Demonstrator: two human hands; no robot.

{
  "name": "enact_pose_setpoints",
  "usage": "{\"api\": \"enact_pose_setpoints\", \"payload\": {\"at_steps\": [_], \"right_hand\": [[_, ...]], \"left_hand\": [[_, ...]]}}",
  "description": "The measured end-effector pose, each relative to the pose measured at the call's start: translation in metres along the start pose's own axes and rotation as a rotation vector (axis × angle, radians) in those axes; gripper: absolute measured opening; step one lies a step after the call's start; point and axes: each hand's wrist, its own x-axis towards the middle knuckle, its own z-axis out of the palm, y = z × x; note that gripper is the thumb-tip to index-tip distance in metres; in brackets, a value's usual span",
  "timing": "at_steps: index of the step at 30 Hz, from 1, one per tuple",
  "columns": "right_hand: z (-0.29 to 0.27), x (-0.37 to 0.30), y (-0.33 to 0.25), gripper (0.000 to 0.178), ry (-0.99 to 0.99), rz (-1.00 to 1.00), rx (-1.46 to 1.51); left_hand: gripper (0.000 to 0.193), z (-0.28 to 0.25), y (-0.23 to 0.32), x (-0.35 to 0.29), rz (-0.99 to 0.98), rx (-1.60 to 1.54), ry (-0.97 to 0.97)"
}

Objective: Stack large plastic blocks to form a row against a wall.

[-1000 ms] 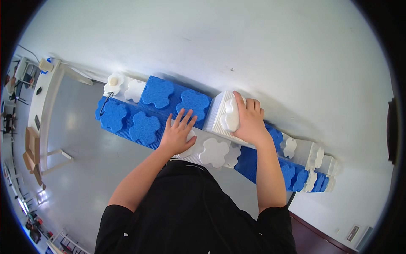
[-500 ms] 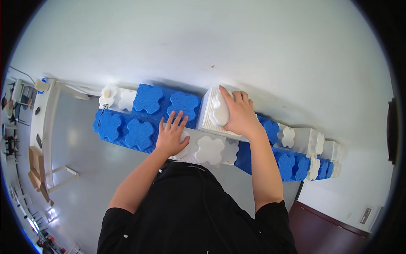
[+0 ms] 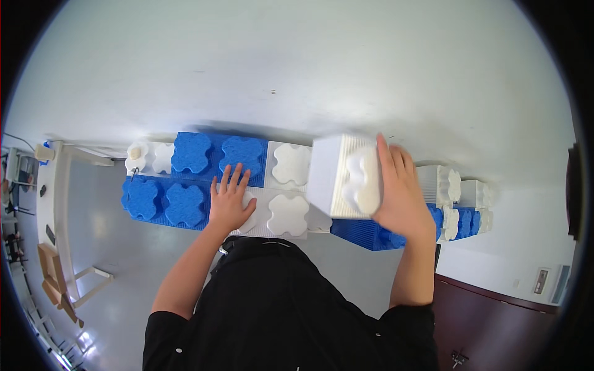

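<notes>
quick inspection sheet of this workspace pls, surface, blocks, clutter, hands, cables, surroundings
surface: top of a wall of big studded blocks, set against a white wall
job's things: white block, lifted and tilted above the row; blue blocks and white blocks laid in rows
clutter: nothing seen on the blocks
hands: left hand flat on the row; right hand gripping the white block's side
cables: thin cable at far left, away from the blocks
surroundings: grey floor, wooden frames at left, dark cabinet at lower right
</notes>
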Motion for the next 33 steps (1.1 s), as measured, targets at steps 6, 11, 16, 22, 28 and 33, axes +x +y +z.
{"api": "enact_pose_setpoints", "payload": {"at_steps": [6, 11, 16, 22, 28, 33], "right_hand": [[0.029, -0.083, 0.0, 0.101, -0.163, -0.018, 0.031], [0.078, -0.098, -0.001, 0.1, -0.213, 0.005, -0.015], [0.082, -0.098, -0.003, 0.099, -0.178, 0.032, -0.029], [0.091, -0.09, -0.009, 0.099, -0.188, 0.058, -0.05], [0.159, -0.091, 0.017, 0.108, -0.182, 0.033, -0.153], [0.205, -0.094, 0.026, 0.109, -0.247, 0.107, -0.115]], "left_hand": [[0.082, -0.001, 0.001, 0.0, 0.004, -0.013, -0.006], [0.083, -0.002, 0.002, 0.002, 0.01, 0.01, -0.017], [0.083, 0.001, 0.0, 0.0, 0.02, 0.007, 0.014], [0.084, 0.006, -0.004, -0.001, 0.042, 0.002, 0.05], [0.083, 0.004, -0.002, 0.0, 0.042, -0.022, 0.042], [0.082, 0.002, 0.0, 0.001, 0.039, -0.037, 0.035]]}}
